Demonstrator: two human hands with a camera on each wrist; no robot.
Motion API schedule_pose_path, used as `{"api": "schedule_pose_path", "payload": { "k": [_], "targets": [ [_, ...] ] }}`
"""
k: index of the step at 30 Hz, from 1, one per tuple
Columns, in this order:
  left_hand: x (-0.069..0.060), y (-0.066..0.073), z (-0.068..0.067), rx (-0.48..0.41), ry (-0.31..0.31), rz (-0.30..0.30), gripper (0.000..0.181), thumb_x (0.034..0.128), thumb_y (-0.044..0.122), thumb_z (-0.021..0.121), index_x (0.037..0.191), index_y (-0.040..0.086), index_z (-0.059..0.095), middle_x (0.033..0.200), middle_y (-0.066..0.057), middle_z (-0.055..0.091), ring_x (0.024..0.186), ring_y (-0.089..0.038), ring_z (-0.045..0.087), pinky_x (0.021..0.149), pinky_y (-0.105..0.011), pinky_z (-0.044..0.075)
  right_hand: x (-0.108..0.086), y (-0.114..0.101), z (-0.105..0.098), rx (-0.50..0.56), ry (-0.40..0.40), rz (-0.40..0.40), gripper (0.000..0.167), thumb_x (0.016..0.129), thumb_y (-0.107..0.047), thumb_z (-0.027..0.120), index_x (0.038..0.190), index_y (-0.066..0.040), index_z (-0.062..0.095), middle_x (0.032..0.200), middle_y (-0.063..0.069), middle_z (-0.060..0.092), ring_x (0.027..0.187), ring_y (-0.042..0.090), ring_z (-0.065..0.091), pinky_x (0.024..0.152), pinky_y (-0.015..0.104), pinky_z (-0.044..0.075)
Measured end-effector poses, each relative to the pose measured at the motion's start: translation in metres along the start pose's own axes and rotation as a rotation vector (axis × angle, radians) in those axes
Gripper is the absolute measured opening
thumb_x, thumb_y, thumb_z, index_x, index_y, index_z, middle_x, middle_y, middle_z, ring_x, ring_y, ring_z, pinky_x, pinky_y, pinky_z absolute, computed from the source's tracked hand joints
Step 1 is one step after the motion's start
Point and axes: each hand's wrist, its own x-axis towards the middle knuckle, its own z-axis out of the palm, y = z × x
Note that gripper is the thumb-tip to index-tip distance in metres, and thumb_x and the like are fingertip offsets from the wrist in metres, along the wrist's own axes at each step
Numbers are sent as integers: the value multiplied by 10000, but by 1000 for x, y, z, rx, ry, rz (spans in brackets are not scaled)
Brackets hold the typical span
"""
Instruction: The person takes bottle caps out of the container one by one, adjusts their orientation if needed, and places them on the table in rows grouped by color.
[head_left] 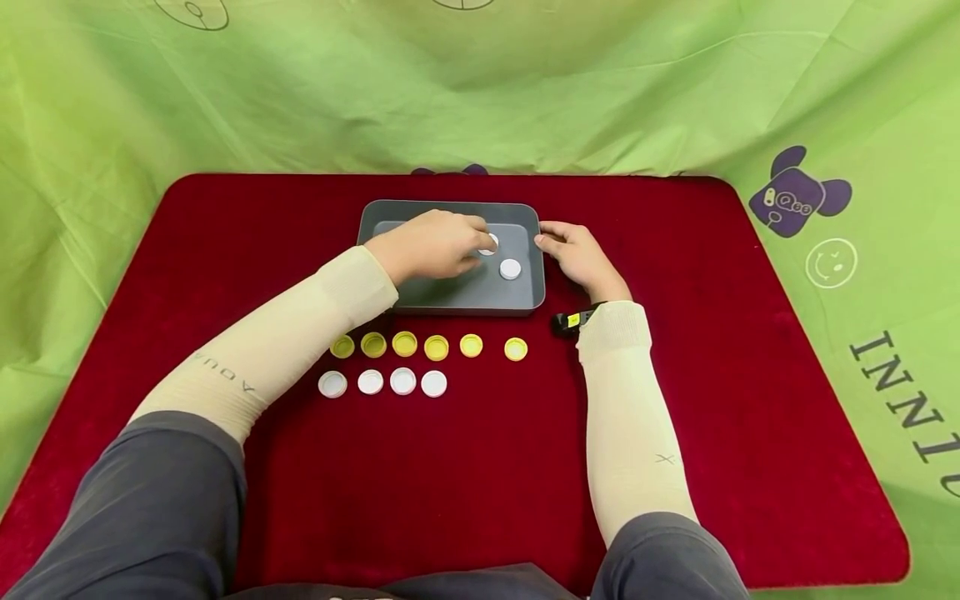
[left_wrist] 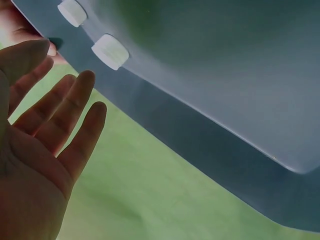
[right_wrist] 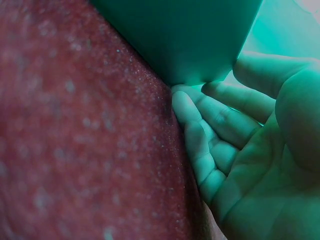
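In the head view my left hand [head_left: 438, 243] reaches over the grey tray [head_left: 450, 310], its fingertips partly covering a white bottle cap [head_left: 488, 243]. A second white cap [head_left: 510, 269] lies in the tray, just right of those fingers. Seen from the left wrist, the left hand [left_wrist: 55, 135] has loosely extended fingers and nothing in its grasp, with both caps beyond them. My right hand [head_left: 581, 254] touches the tray's right wall from outside. The right wrist view has its thumb and loosely bent fingers [right_wrist: 220, 120] against the tray corner [right_wrist: 200, 45].
Before the tray, a row of several yellow caps [head_left: 405, 343] lies above a row of several white caps [head_left: 402, 381], hollow side up. A black strap device [head_left: 568, 323] sits at the right wrist. Red cloth [head_left: 465, 483] covers the table; green fabric [head_left: 600, 92] hangs behind.
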Motion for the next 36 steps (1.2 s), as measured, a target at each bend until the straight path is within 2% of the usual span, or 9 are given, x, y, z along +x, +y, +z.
{"api": "schedule_pose_path", "payload": {
  "k": [3,10,18,36],
  "targets": [
    [1,-2,0,2,3,1,313,930,154,629,1237,110,663,1162,-73,603,977,-225,612,805,-434,511,0,-1,0,-14,2,-5,402,986,-178,567,1353,-14,561,1275,135,602,1127,209,547,981,364,406],
    [6,-6,4,-18,-11,-17,322,939,151,620,1257,112,652,1256,-81,583,1083,-235,598,879,-441,492,-1,-2,0,-18,-4,2,408,986,-185,567,1357,-15,557,1297,138,587,1143,220,537,992,381,400],
    [10,-8,7,-23,-8,-15,341,945,157,613,1283,114,632,1306,-95,541,1097,-238,589,893,-422,483,1,-1,0,-20,-2,11,412,988,-211,571,1361,-35,560,1298,117,587,1148,212,536,991,379,402],
    [22,-15,13,-40,-80,-56,456,954,179,615,1402,152,534,1392,-125,474,1157,-289,560,960,-446,446,2,-3,2,-27,-10,17,431,991,-233,571,1379,-46,546,1348,104,556,1220,204,500,1026,386,383]
  ]
}}
